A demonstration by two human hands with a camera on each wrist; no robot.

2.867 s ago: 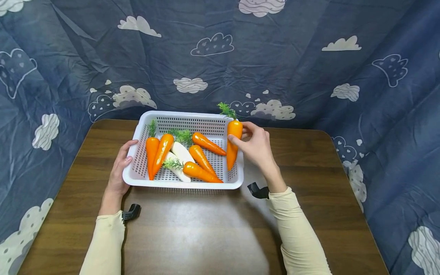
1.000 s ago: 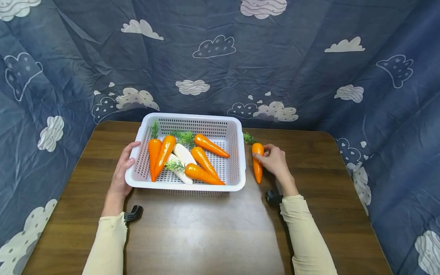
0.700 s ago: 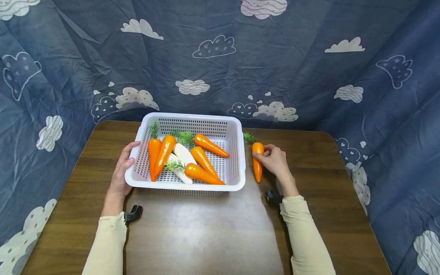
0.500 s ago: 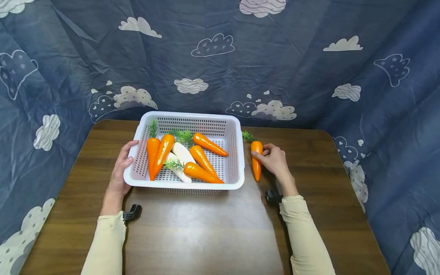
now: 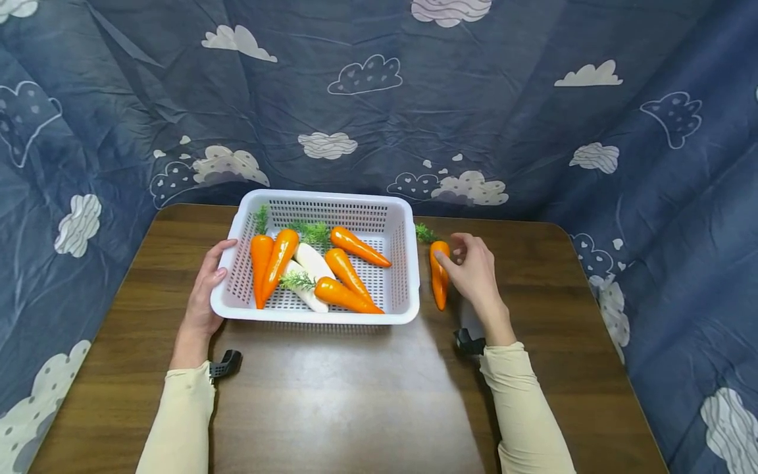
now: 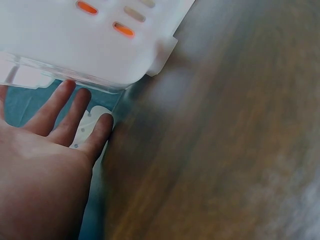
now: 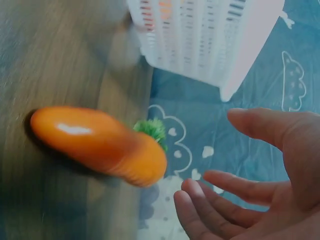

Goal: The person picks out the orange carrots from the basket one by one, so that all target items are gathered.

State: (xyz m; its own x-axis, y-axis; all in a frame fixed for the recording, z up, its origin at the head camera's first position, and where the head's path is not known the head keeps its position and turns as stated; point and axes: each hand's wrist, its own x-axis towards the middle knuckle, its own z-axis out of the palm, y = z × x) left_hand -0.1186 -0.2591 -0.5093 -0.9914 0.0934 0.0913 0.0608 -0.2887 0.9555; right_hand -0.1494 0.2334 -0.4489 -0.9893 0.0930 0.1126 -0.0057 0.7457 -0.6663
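Observation:
A white slotted plastic basket (image 5: 331, 317) sits on the table with several orange carrots (image 5: 280, 266) and white, radish-like vegetables (image 5: 314, 262) inside. My left hand (image 5: 204, 289) rests at the basket's left end; in the left wrist view its fingers are extended toward the basket's wall. One carrot (image 5: 439, 283) with a green leafy top (image 5: 424, 233) lies on the table just right of the basket. Over it, my right hand (image 5: 474, 270) has its thumb and fingers spread. The right wrist view shows that carrot (image 7: 90, 135) apart from the fingertips.
The brown wooden table (image 5: 331, 401) extends to both sides and in front of the basket. A dark blue cloth (image 5: 367, 131) with cloud prints hangs behind the far edge. Each wrist wears a black camera (image 5: 226, 364).
My right hand lifted a carrot out over the basket's right end, laid it on the table and has now let go, fingers spreading. The left hand stays at the basket.

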